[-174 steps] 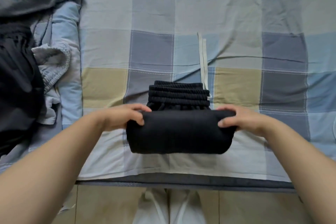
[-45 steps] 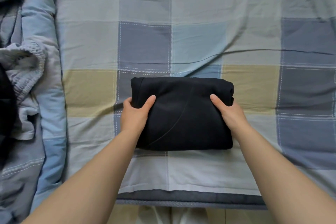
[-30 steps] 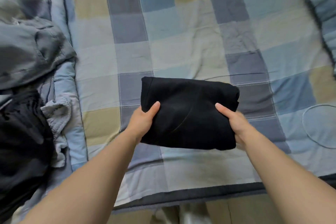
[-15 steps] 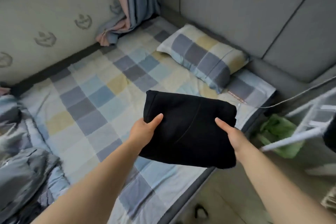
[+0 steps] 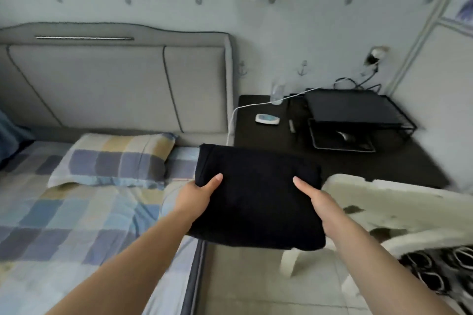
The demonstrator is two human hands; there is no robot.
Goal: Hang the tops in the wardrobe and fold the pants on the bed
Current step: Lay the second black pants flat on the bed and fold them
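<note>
Black fabric, folded into a thick rectangular bundle, is what both hands carry: the folded pants (image 5: 258, 199) hang in the air past the right edge of the bed (image 5: 76, 225), over the floor and in front of the dark bedside table (image 5: 332, 161). The left hand (image 5: 197, 198) grasps the bundle's left side with the thumb laid on top and the fingers hidden underneath; the right hand (image 5: 311, 195) grips the right side the same way. The step in hand looks like carrying the finished fold to a resting place. To do it well, keep the bundle level and both grips even, so the layers do not slide apart (the lower edge already sags a little). Set it down flat, then slide the fingers out sideways rather than lifting. A white plastic chair (image 5: 384, 202) stands just beside the right forearm and could snag the cloth.
</note>
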